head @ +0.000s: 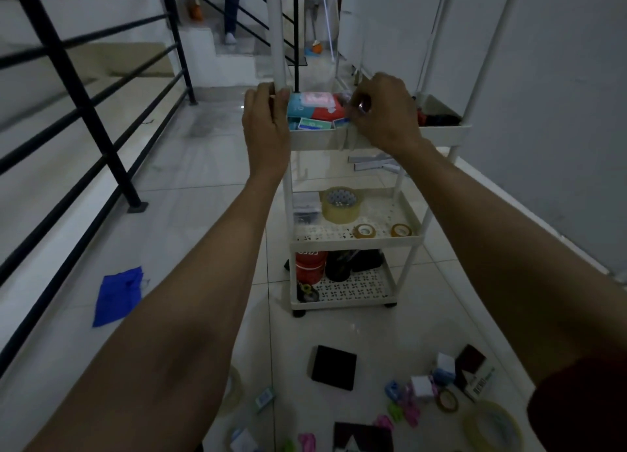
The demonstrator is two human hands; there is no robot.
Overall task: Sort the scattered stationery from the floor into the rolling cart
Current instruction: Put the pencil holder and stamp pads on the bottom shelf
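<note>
A white rolling cart [356, 239] with three tiers stands on the tiled floor ahead. My left hand [266, 119] grips the top tray's left corner by its post. My right hand [383, 112] hovers over the top tray's front rim [315, 139], fingers curled; what they pinch is blurred. The top tray holds small boxes and packets [314, 109]. Tape rolls [341, 204] lie on the middle tier, a red can [310, 265] and dark holders on the bottom. Scattered on the floor near me are a black square pad [334, 367], clips [403, 404], small boxes [444, 367] and tape rolls [492, 424].
A black stair railing [78, 88] runs along the left. A blue cloth [117, 295] lies on the floor at left. White wall panels [543, 78] line the right side. A person's leg [230, 10] shows on the stairs behind.
</note>
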